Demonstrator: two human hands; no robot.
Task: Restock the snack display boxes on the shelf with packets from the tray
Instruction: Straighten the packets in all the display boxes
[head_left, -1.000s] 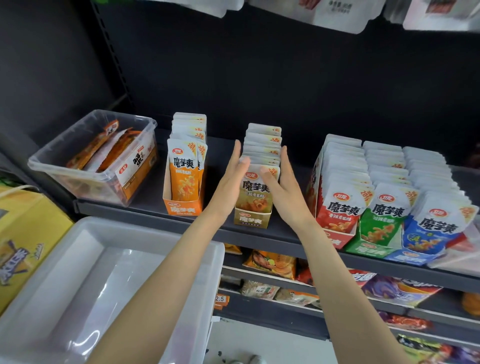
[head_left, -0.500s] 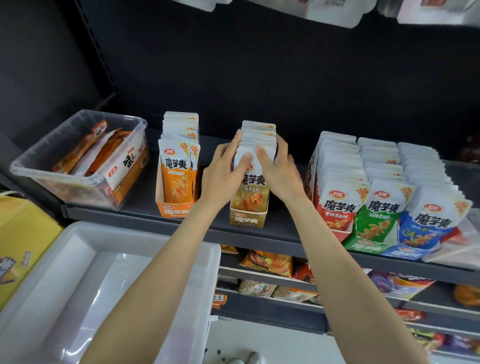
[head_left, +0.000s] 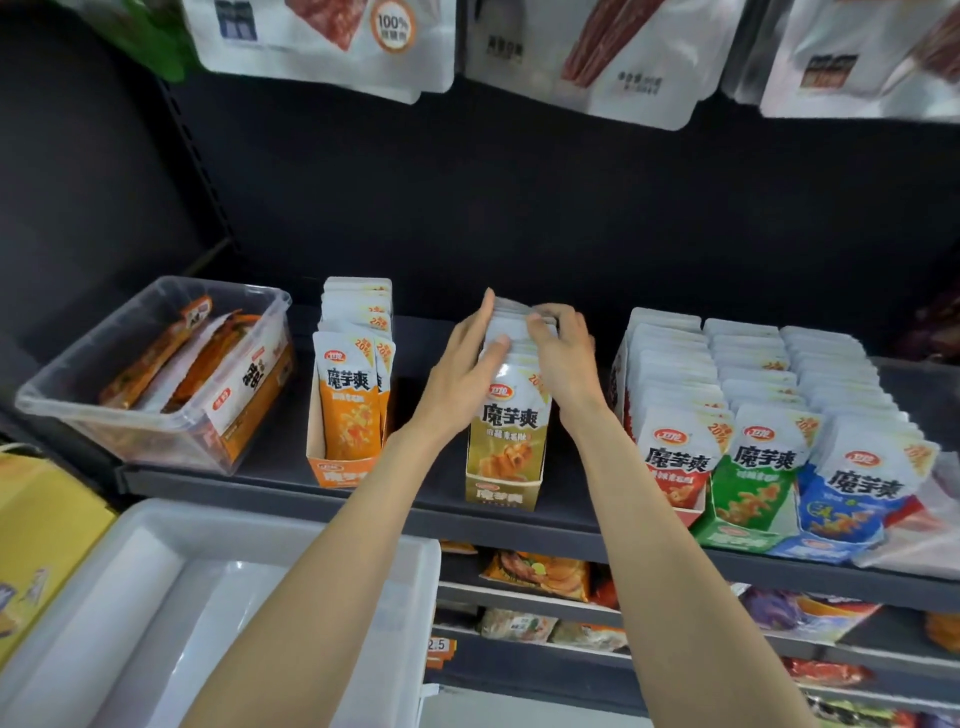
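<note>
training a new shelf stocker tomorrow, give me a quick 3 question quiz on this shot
1. True or false: both hands are on the packets in the orange display box.
2. Which box sits immediately to the right of the red display box? A) blue B) green C) gold
3. Fill in: the white tray at lower left shows ___ packets inside.

Key
1. False. The left hand and right hand grip the packet stack in the gold display box; the orange display box stands untouched to its left.
2. B, the green display box.
3. No.
</note>
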